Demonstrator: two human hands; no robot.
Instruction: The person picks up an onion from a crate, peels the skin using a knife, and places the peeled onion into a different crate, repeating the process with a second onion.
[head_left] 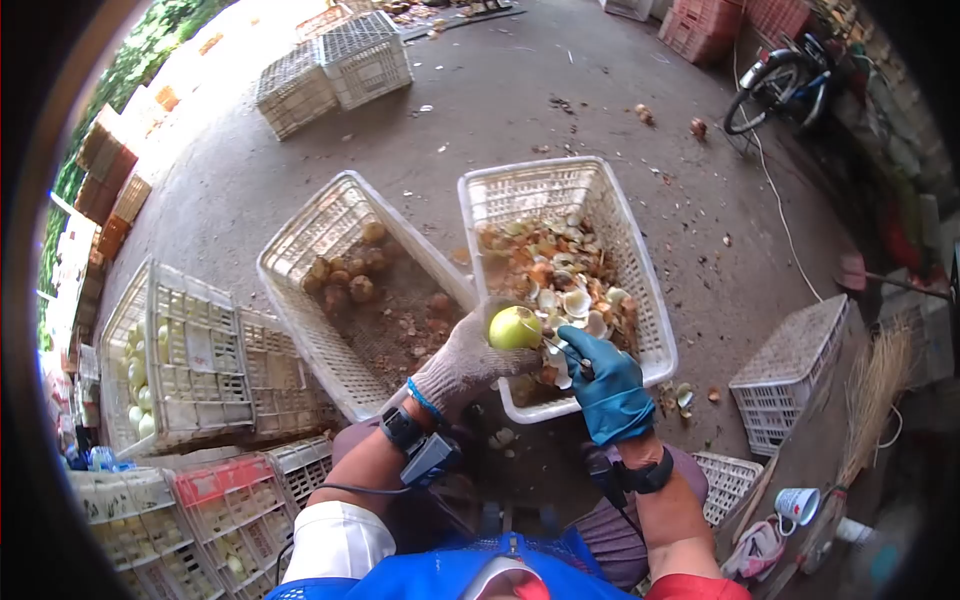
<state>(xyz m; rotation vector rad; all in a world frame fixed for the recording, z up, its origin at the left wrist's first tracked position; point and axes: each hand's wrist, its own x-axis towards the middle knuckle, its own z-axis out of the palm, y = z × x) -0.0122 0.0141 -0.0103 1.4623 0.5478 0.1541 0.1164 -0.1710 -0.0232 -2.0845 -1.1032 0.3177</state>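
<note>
In my left hand (pixel 460 355), which wears a pale knitted glove, is a peeled yellow-green onion (pixel 515 328). My right hand (pixel 608 392), in a blue rubber glove, is closed just right of the onion on what looks like a small knife (pixel 587 368), mostly hidden by the fingers. Beneath both hands stands a white plastic crate (pixel 655 335) with onion skins and peelings (pixel 560 265) in it. Left of it, a second, tilted crate (pixel 300 225) contains several brown unpeeled onions (pixel 345 275) and loose dry skins.
Crates of pale onions (pixel 195 365) stand at left, with more crates (pixel 215 500) at lower left. An upturned crate (pixel 790 355) is at right, near a straw broom (pixel 875 400) and a mug (pixel 797 505). Stacked crates (pixel 335 75) and a bicycle (pixel 780 85) stand farther off.
</note>
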